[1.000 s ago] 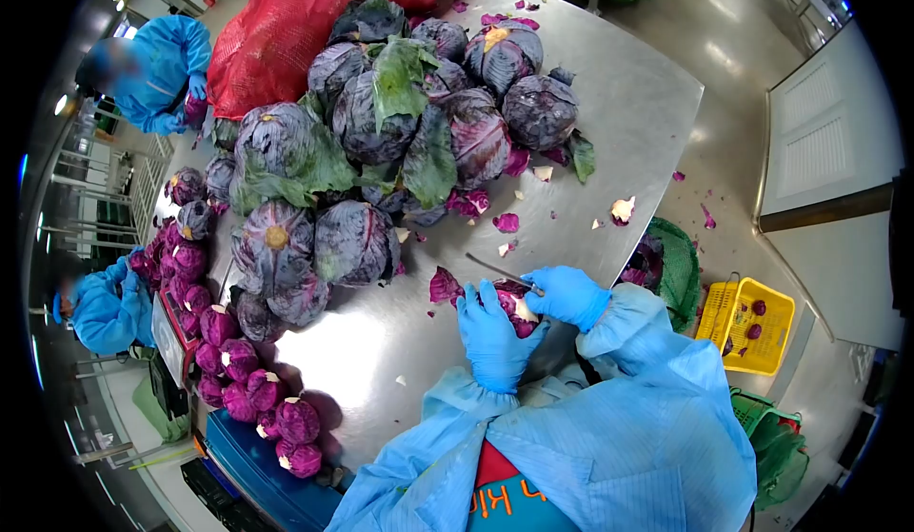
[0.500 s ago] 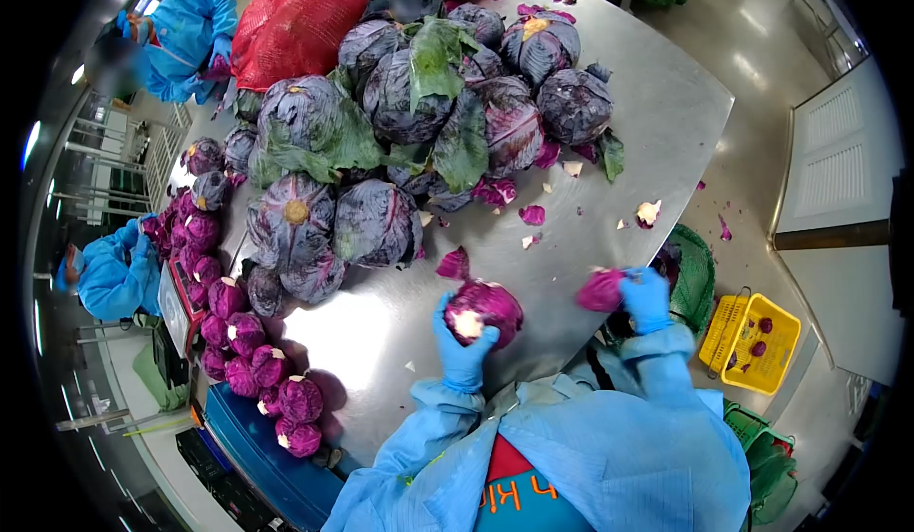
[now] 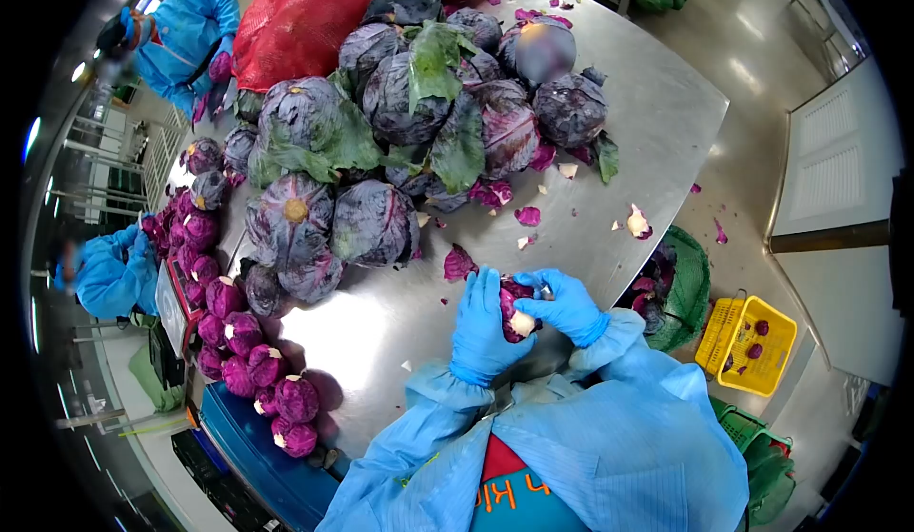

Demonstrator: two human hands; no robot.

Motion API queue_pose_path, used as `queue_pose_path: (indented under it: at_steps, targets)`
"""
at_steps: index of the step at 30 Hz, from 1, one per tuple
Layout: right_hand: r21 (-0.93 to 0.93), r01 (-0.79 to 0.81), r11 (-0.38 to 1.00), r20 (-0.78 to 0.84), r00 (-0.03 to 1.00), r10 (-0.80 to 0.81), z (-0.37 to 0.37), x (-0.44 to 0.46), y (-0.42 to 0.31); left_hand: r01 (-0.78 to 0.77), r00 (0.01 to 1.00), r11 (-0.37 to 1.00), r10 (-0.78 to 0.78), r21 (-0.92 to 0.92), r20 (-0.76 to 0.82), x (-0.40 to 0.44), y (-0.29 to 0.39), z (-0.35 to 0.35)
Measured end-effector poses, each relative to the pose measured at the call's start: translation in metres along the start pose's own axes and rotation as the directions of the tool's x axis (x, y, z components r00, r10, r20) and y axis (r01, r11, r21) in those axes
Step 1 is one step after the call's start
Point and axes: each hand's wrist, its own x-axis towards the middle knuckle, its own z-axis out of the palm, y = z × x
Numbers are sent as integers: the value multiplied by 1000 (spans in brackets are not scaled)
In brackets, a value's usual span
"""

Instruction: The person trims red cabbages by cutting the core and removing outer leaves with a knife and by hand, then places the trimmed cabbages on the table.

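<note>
A red cabbage (image 3: 512, 307) with a pale cut stem sits low over the steel table, between my two gloved hands. My left hand (image 3: 484, 327) is closed around its left side. From the right, my right hand (image 3: 568, 309) presses curled fingers against the upper right of the head. A small shiny spot shows at those fingers, too small to name. Just beyond the left fingertips lies a loose purple leaf (image 3: 459, 263). Farther back, untrimmed cabbages (image 3: 376, 223) with dark outer leaves are heaped up.
Trimmed cabbages (image 3: 242, 333) line the table's left side. A red mesh sack (image 3: 305, 18) lies behind the heap. Right of the table (image 3: 657, 123) stand a green mesh-lined bin (image 3: 693, 285) with leaves and a yellow basket (image 3: 773, 372). Two people in blue (image 3: 186, 42) work at the left.
My right hand has come left from over the bin to the cabbage, and the purple leaf it held is gone from it. My left hand and the cabbage have shifted slightly right.
</note>
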Motion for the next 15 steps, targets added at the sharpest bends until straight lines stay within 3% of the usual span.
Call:
queue_pose_path:
  at_steps: [3,6,9,10,13,15]
  targets:
    - [-417,222,881,160,972,-170,-17,6,-10,15,999,999,-13,-39,48,2,0,-3]
    - [-779,404,480,312,913,-263,-19,10,-26,-90,992,996,90,6,-91,4,0,3]
    - [-794,350,496,142,902,-409,-32,27,-9,-78,996,988,82,134,-21,4,12,-12]
    - [-795,353,493,93,874,-476,-37,37,6,-99,995,990,99,100,11,2,9,-15]
    - [-826,153,542,-45,941,-334,-48,41,30,-138,987,989,141,-48,82,-12,-18,-21]
    - [-845,114,522,-129,905,-407,-57,33,41,-110,994,985,107,-133,-26,-26,-30,-19]
